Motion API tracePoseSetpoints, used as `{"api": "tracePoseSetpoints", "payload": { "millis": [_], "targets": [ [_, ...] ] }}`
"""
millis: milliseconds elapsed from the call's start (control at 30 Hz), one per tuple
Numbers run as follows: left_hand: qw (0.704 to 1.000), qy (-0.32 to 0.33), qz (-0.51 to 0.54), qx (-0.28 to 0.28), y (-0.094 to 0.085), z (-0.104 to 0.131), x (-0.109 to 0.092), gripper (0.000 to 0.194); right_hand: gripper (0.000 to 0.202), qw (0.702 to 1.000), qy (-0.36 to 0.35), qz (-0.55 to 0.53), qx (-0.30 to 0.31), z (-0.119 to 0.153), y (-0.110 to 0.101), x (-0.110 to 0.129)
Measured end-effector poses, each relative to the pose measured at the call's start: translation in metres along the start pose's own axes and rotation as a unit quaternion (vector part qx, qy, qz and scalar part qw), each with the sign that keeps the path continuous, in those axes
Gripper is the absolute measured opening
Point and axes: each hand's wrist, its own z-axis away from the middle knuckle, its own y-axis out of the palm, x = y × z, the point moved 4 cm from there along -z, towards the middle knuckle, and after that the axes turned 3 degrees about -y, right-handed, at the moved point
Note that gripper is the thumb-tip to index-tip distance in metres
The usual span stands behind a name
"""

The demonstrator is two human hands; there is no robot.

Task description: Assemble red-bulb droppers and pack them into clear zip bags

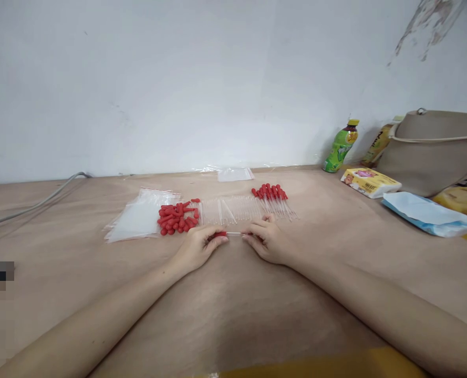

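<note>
My left hand [204,244] is closed on a red rubber bulb [220,234], pinched between thumb and fingers. From the bulb a thin clear tube [234,234] runs level to my right hand [268,239], whose fingers pinch its other end. The bulb and tube meet at my left fingertips, where the joint is partly covered. Just beyond my left hand lies a pile of loose red bulbs [176,218]. A row of clear tubes [233,209] lies behind both hands. Red-bulbed droppers [273,197] are lined up past my right hand.
Clear zip bags [141,215] are stacked at the left, and another bag [235,174] lies by the wall. A grey cable [40,197] crosses the far left. A green bottle [340,147], tissue pack [369,182], blue-white packet [426,212] and beige bag [438,149] stand or lie right.
</note>
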Motion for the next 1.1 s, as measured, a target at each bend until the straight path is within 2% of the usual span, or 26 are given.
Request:
{"api": "tracePoseSetpoints", "payload": {
  "millis": [267,500,1100],
  "targets": [
    [0.999,0.040,0.000,0.030,0.003,0.004,-0.001,0.019,0.017,0.999,0.009,-0.015,0.045,-0.002,-0.002,-0.003],
    [0.998,0.047,-0.051,0.010,0.006,0.004,0.001,0.018,0.021,0.994,-0.026,0.101,0.031,0.001,-0.003,0.003],
    [0.995,0.079,-0.041,0.034,0.006,0.004,-0.006,0.020,0.033,0.993,-0.004,0.105,0.055,-0.005,0.008,0.012]
  ]
}}
